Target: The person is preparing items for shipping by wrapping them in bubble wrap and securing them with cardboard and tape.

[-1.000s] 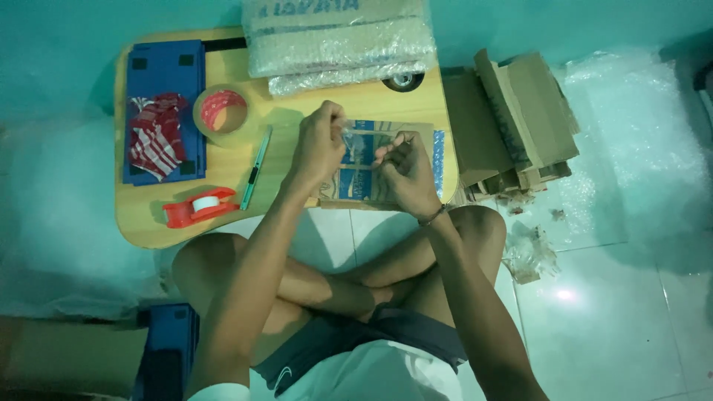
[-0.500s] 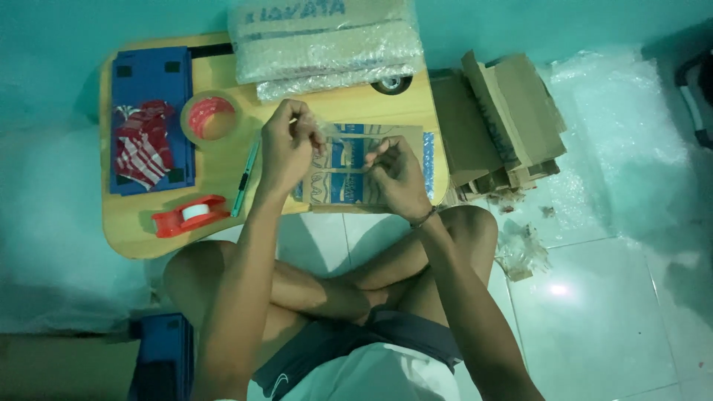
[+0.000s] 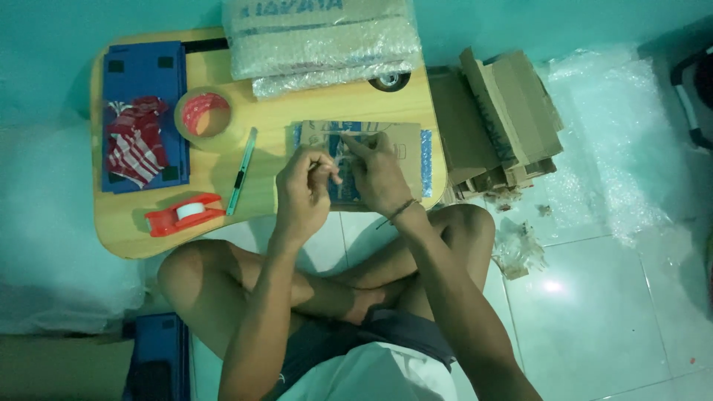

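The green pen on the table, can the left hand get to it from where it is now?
Probably yes. The green pen lies in the open on the wooden table, just left of the left hand, with nothing between them. That hand is pinching something small, though, so it would likely need freeing first.

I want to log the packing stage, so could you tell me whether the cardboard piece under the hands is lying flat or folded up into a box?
Flat. The cardboard piece lies spread on the wooden table, no walls raised, with the left hand and right hand over it.
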